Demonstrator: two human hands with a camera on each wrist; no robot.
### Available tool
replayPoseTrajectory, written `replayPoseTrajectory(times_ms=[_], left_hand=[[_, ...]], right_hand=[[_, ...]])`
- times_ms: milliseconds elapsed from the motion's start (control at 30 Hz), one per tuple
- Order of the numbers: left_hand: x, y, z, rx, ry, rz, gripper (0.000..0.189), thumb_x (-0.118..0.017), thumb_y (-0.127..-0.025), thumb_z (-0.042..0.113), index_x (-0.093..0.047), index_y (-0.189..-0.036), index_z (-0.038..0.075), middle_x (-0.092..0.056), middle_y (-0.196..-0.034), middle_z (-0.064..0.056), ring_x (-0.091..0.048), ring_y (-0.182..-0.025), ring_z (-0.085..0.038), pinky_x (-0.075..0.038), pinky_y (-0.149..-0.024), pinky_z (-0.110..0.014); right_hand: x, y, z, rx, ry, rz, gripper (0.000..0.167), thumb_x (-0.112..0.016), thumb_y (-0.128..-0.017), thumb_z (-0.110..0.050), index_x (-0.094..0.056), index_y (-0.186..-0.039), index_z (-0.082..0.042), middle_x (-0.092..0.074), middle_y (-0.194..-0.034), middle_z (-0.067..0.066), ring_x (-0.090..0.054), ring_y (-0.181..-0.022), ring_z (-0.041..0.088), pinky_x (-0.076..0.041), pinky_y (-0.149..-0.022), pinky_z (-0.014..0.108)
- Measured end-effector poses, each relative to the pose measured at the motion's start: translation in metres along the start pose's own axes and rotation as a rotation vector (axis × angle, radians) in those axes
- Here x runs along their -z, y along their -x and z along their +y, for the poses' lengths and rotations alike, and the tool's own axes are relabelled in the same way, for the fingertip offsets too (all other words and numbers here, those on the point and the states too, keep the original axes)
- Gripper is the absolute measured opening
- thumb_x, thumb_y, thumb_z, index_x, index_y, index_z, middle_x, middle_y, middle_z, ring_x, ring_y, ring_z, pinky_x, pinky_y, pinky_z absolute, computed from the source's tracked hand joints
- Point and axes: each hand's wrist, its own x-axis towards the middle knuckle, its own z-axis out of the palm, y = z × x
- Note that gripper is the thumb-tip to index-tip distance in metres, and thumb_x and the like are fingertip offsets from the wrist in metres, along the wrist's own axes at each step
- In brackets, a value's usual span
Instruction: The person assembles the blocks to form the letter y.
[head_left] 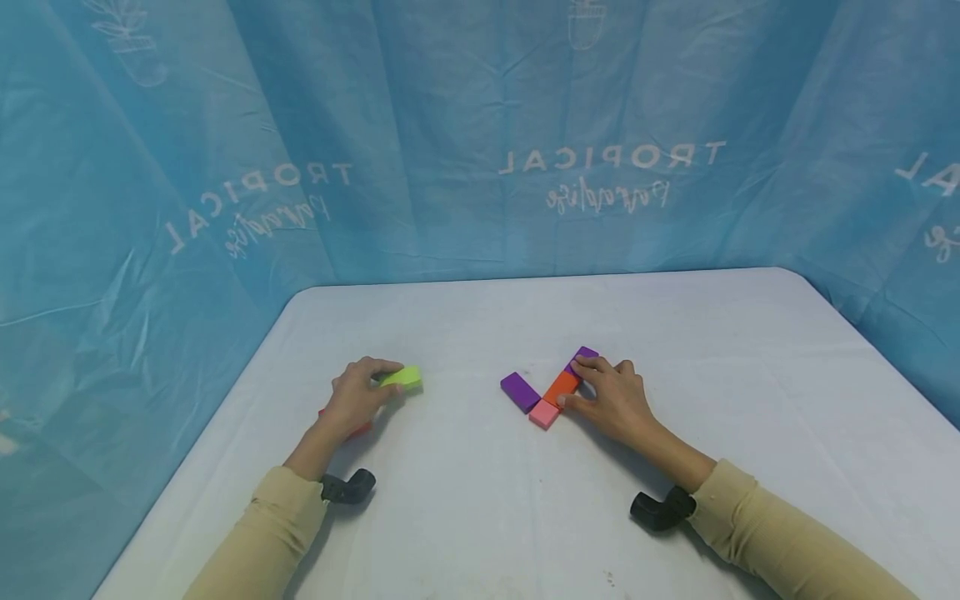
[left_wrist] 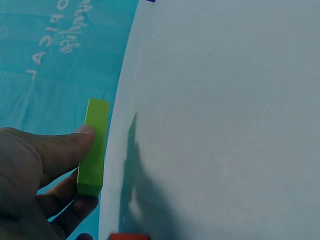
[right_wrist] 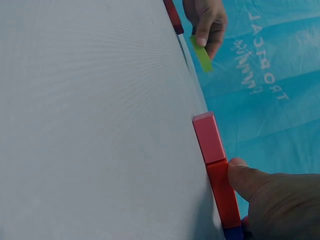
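Note:
My left hand (head_left: 358, 396) pinches a lime-green block (head_left: 405, 377) between thumb and fingers, held over the table in the left wrist view. Partly hidden beneath that hand lies a red block (head_left: 361, 430). My right hand (head_left: 617, 398) has its thumb against the side of an orange block (head_left: 561, 388) and a fingertip near where it meets a purple block (head_left: 587, 353). A pink block (head_left: 544, 414) touches the orange one's near end. Another purple block (head_left: 520, 392) slants off to the left, forming a V with the row.
A white cloth covers the table (head_left: 465, 500). Blue curtain (head_left: 450, 167) with printed lettering hangs along the back and sides. Dark wrist-camera mounts (head_left: 663, 510) stick out below both wrists, close to the tabletop.

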Motion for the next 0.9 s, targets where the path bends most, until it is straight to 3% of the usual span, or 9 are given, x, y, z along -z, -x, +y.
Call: replayPoseTrajectory(times_ms=[300, 633, 900], left_hand=[[-0.012, -0.013, 0.02, 0.009, 0.062, -0.036, 0.039, -0.067, -0.086, 0.019, -0.061, -0.125, 0.015, -0.057, -0.128, -0.01, -0.043, -0.121, -0.029, -0.022, -0.102, -0.053], [-0.024, -0.029, 0.037, -0.099, 0.038, -0.04, 0.037, -0.068, -0.084, 0.013, -0.064, -0.121, 0.012, -0.06, -0.123, -0.012, -0.047, -0.119, -0.031, -0.023, -0.099, -0.053], [-0.033, -0.04, 0.044, -0.113, 0.062, -0.097, 0.037, -0.069, -0.084, 0.015, -0.064, -0.121, 0.014, -0.06, -0.125, -0.009, -0.046, -0.123, -0.028, -0.023, -0.105, -0.053]], right_hand=[[0.0, 0.0, -0.001, 0.003, 0.002, 0.001, 0.062, -0.072, -0.079, -0.04, -0.058, -0.129, -0.008, -0.054, -0.134, 0.014, -0.046, -0.102, 0.038, -0.036, -0.077, 0.045], [0.001, 0.001, -0.001, 0.001, -0.004, 0.001, 0.062, -0.073, -0.079, -0.039, -0.057, -0.13, -0.008, -0.054, -0.134, 0.014, -0.046, -0.102, 0.037, -0.036, -0.077, 0.044], [-0.001, 0.0, 0.0, 0.003, -0.004, 0.005, 0.062, -0.073, -0.078, -0.039, -0.057, -0.13, -0.008, -0.054, -0.134, 0.014, -0.045, -0.102, 0.037, -0.036, -0.078, 0.044]])
